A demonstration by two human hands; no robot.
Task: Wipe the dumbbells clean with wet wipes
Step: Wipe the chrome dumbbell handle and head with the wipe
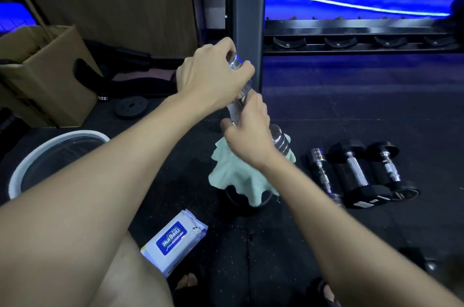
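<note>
I hold a chrome dumbbell (280, 138) tilted in mid-air above the black floor. My left hand (213, 75) grips its upper end. My right hand (248, 131) is curled round the handle, and what looks like a wipe shows between its fingers and the bar. Below the dumbbell a light green cloth (238, 178) is draped over a dark round weight (241, 202). A wet wipes pack (174, 244) lies on the floor near my knee. To the right lie a small chrome dumbbell (324, 173) and two black dumbbells (356, 173).
A white basin (32, 156) sits at left, with a cardboard box (42, 73) behind it. A black weight plate (131, 107) lies near the box. A dark rack post (247, 18) rises behind my hands, and a dumbbell rack (361, 40) runs to the right.
</note>
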